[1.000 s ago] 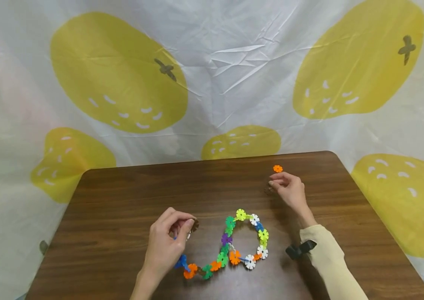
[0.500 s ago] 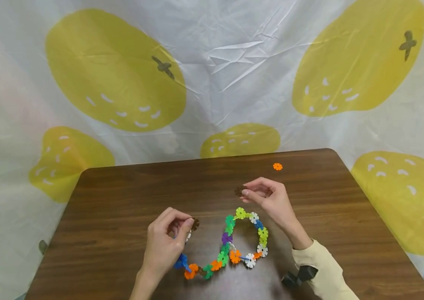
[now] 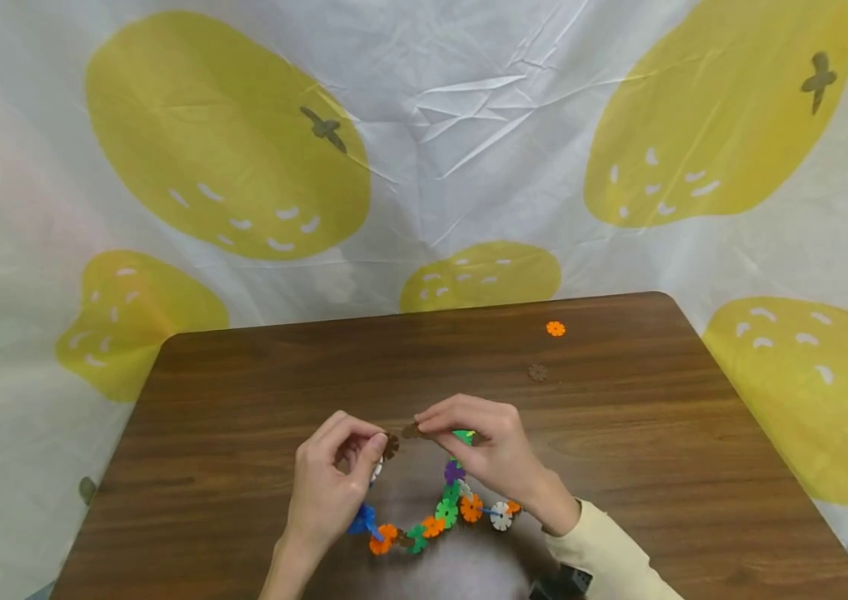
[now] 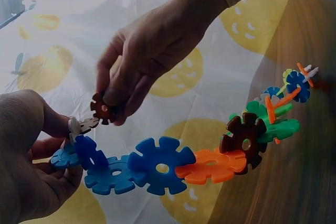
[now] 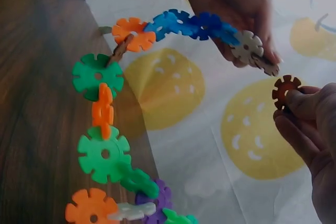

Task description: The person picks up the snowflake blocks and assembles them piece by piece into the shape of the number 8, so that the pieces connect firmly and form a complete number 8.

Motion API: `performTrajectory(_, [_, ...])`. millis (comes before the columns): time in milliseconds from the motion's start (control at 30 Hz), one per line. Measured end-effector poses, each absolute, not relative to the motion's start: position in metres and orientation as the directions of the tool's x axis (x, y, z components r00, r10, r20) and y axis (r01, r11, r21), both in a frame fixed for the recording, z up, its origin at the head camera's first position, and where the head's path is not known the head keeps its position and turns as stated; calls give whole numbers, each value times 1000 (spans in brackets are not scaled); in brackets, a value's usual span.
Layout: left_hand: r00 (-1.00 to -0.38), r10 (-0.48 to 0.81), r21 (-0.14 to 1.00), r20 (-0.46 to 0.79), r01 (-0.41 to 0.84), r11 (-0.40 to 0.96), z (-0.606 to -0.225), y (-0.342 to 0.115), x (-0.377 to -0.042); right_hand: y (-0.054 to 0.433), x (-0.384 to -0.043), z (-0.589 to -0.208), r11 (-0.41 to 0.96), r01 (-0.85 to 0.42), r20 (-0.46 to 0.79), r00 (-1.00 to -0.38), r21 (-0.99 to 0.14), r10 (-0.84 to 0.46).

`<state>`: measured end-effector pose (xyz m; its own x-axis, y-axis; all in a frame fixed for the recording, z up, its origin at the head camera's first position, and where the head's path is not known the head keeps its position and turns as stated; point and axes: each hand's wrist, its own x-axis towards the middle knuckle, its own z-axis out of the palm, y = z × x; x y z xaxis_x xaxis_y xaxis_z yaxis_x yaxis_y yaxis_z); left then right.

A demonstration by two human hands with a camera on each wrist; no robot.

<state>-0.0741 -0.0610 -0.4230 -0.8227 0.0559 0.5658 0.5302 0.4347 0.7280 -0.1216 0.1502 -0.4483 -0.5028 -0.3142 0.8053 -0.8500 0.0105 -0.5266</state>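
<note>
My left hand pinches the raised end of a chain of notched plastic snowflake discs. At that end a brown disc sticks out past the fingertips, slotted into a white disc. Blue discs follow, then an orange one and a brown one. My right hand pinches a separate brown snowflake disc between thumb and fingers. It faces the chain's brown end across a small gap. In the head view the right hand hides part of the chain's loop.
On the wooden table, a loose orange disc lies near the back edge, with a loose brown disc in front of it. A white cloth with yellow fruit prints hangs behind the table.
My right hand has picked up a brown disc near the back right and carried it left and toward me, close to the chain's end. My left hand has stayed almost still.
</note>
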Motion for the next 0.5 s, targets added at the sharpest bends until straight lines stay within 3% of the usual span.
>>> performTrajectory(167, [-818,54,727,573,538,427,-424,-62,-74,145,-121,-451,66,-889,841,-451,-453,-299])
performTrajectory(500, [-808,44,727,587,550,412,-425,-60,-74,138,-116,-457,96,-911,866,-412,-402,-284])
